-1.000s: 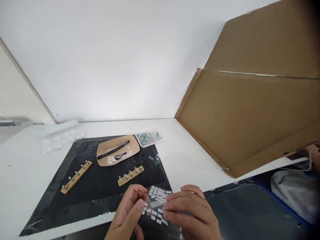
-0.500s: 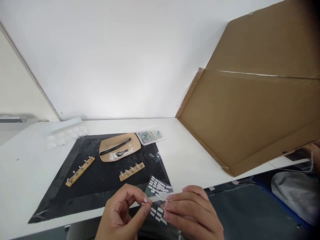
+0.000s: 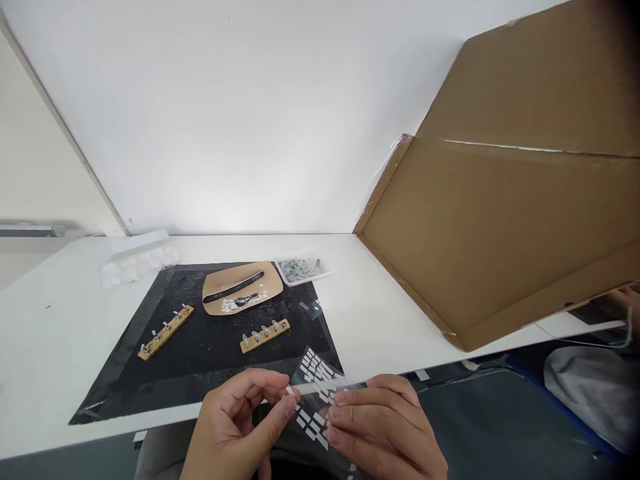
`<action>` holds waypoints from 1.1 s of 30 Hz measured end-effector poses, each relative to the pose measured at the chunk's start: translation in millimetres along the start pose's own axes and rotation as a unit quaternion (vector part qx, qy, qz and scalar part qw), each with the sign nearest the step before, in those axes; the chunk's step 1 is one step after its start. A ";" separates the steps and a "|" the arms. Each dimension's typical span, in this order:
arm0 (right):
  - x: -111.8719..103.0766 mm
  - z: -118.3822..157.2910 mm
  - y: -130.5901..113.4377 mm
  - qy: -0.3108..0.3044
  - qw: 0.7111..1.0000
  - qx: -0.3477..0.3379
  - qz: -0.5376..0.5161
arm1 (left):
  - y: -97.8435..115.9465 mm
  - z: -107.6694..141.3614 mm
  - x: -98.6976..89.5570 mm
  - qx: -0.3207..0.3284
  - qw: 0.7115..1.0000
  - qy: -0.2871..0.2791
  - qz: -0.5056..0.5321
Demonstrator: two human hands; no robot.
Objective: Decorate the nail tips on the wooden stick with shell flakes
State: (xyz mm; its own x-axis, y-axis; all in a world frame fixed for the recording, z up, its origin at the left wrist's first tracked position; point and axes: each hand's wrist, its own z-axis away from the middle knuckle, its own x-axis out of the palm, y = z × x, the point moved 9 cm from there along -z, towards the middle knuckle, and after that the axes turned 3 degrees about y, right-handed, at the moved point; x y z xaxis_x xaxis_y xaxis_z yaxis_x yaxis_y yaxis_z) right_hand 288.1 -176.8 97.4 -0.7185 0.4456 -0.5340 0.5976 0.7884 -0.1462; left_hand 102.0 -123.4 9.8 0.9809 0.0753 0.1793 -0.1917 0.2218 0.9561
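My right hand [image 3: 387,423] grips a clear plastic sheet [image 3: 316,365] that bears rows of small white rectangular stickers. The sheet hangs tilted between my hands, just past the table's front edge, and its right part is hidden behind my right fingers. At the sheet's left side, my left hand [image 3: 243,423] has thumb and forefinger closed in a pinch on a small white sticker [image 3: 290,392]. A pale translucent band crosses the sheet between both hands. I cannot tell whether the pinched sticker still touches the sheet.
On a black mat [image 3: 200,373] lie two wooden strips, one on the left [image 3: 167,331], one on the right [image 3: 265,335], with several upright clips, and a tan tray [image 3: 273,280] with a dark curved strip. Behind stand a white tray [image 3: 303,270] and opened cardboard [image 3: 500,233]. Someone's hand [image 3: 631,307] shows far right.
My left hand has shifted slightly left, and the white sticker in its pinch shows more clearly. My right hand keeps its hold on the sheet. The whole view has moved a little.
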 end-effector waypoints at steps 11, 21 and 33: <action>-3.3 -1.0 -3.8 0.003 1.000 -0.011 0.015 | 1.4 -2.1 -6.2 0.057 0.996 0.013 -0.071; -2.0 -4.4 -6.2 0.018 0.999 -0.025 0.010 | 29.8 8.5 -2.2 0.173 0.976 0.065 -0.115; 10.3 10.2 -0.9 0.037 0.999 -0.017 -0.003 | 28.9 13.3 -6.9 0.224 0.962 0.070 -0.141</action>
State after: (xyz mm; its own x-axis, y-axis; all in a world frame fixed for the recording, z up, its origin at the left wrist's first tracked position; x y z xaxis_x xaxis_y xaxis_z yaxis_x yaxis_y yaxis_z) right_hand 283.8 -177.3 83.6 -0.7475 0.4701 -0.4694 0.5818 0.8043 -0.1210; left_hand 90.1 -130.5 39.2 0.9718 0.2107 -0.1055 0.1457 -0.1854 0.9718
